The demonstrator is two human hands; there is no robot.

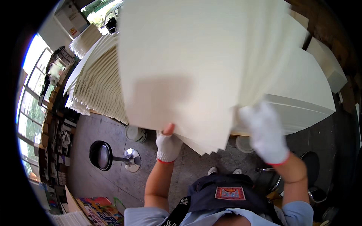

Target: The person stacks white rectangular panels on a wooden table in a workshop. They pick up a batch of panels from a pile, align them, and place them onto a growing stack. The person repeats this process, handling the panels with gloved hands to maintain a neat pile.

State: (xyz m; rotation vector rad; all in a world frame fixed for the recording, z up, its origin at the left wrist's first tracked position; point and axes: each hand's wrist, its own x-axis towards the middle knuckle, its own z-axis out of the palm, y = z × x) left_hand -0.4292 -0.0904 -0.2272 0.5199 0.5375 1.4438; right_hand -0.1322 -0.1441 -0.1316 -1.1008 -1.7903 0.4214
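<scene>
My left hand (168, 146) is clamping the sheets (181, 56) by their near edge; I cannot tell whether my blurring right hand (266, 132) is gripping. They're probably flexing, creasing easily; edges are suiting best.

In the upper centre I see cream sheets (181, 56); below, the gloves (168, 147) are white with red edges (165, 161), the floor (83, 177) is grey, the sleeves (299, 215) light blue.

daylight comes in through the windows (30, 103) at left and an opening (101, 13) at the top, both washed out to white in spots. a soft-edged shadow falls across the pale sheets (181, 49). motion smears the gloved right hand (266, 132) and the sheets' edges beside it. the far right sinks into dimness; fisheye curvature bends lines toward a black rim.
</scene>
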